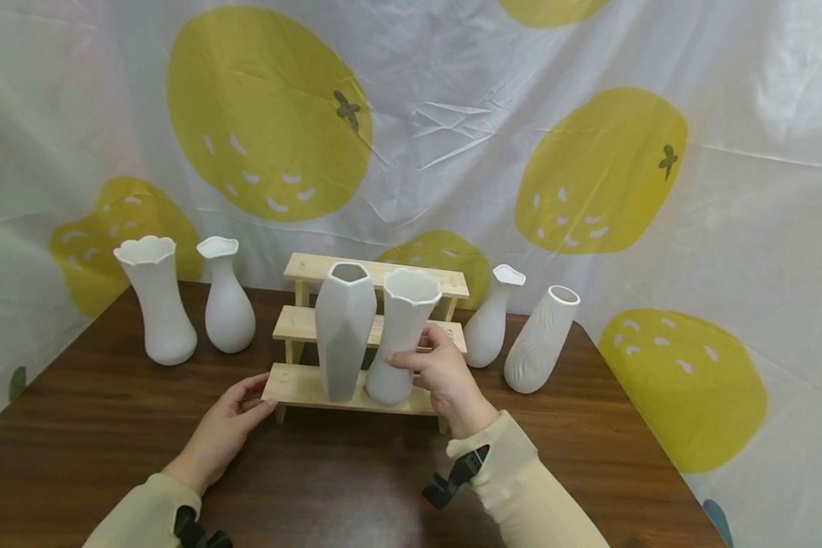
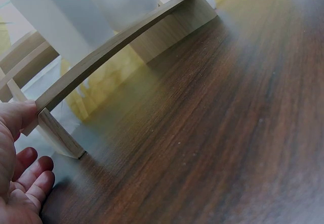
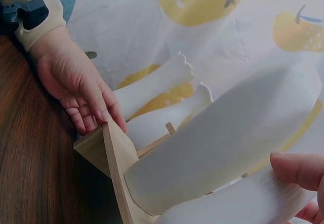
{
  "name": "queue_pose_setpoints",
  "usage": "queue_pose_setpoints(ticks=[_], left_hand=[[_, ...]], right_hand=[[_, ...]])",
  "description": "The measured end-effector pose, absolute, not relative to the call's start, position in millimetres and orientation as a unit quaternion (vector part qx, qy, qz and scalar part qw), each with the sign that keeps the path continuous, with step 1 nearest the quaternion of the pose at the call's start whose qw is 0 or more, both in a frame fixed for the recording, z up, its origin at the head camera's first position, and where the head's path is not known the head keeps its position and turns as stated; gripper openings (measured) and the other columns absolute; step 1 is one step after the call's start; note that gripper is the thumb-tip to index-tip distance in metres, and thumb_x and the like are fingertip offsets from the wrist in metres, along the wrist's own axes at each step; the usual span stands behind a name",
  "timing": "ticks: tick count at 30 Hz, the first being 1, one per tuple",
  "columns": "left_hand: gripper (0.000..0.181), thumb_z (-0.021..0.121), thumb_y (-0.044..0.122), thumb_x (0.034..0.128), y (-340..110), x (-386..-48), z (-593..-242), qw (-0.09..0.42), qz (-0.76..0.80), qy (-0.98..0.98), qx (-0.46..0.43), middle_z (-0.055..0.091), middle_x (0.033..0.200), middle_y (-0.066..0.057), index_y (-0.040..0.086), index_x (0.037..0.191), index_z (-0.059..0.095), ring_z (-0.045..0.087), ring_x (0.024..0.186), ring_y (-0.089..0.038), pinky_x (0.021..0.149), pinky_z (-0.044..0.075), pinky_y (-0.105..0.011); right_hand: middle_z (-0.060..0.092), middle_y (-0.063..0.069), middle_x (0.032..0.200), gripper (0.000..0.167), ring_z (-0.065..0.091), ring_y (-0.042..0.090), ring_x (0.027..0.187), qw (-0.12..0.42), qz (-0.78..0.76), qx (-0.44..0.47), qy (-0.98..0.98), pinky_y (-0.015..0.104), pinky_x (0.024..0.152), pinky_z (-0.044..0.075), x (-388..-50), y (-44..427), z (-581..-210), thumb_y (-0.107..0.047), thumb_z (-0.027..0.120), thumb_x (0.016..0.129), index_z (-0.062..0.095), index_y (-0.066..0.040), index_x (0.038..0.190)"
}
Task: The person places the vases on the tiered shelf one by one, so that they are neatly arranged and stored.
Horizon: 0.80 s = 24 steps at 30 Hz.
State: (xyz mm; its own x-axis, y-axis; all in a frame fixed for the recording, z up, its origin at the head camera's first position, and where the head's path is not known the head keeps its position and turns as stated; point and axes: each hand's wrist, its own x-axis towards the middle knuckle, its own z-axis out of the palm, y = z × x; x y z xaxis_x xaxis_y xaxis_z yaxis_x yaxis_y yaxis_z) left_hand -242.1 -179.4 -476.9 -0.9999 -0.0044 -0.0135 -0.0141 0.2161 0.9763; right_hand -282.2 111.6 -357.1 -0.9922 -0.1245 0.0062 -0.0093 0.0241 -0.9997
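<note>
Fruit-print cloth (image 1: 445, 84) hangs behind; the right hand (image 1: 447, 374) pinches the scalloped vase (image 1: 401, 331), near-upright at the lowest step (image 1: 293, 380), just right of the faceted vase (image 1: 345, 335); the left hand (image 1: 227, 420) pinches that step's left end.

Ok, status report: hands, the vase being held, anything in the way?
Left hand grips left end of wooden stand. Right hand holds scalloped vase at lowest shelf; base contact unclear. Faceted vase close on its left.

I read a makeshift recording set, room type unclear: glossy white fabric curtain printed with yellow fruit (image 1: 445, 68) behind and at both sides, dark-brown wood-grain counter (image 1: 329, 479), black wrist-worn devices (image 1: 439, 491).
</note>
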Motion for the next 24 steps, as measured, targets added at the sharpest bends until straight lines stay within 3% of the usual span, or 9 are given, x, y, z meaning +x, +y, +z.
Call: queue_pose_setpoints(ticks=[16, 24], left_hand=[[0.067, 0.060, 0.037, 0.0953, -179.0, -242.4, -477.0, 0.012, 0.626, 0.780, -0.010, 0.036, 0.147, -0.019, 0.005, 0.147, 0.032, 0.044, 0.125, -0.030, 0.097, 0.042, -0.036], [0.069, 0.060, 0.038, 0.0951, -179.5, -242.4, -476.6, 0.016, 0.626, 0.779, -0.011, 0.035, 0.148, -0.018, 0.005, 0.148, 0.031, 0.044, 0.126, -0.030, 0.098, 0.041, -0.038]], right_hand=[[0.054, 0.014, 0.113, 0.050, 0.054, 0.029, 0.105, 0.036, -0.691, -0.030, 0.722, 0.043, 0.079, 0.047, -281.5, 107.3, -356.8, 0.001, 0.076, 0.076, 0.053, -0.002, 0.121], [0.055, 0.013, 0.113, 0.046, 0.054, 0.028, 0.106, 0.024, -0.696, -0.031, 0.717, 0.043, 0.080, 0.047, -278.8, 105.6, -359.4, -0.001, 0.077, 0.076, 0.054, -0.002, 0.117]])
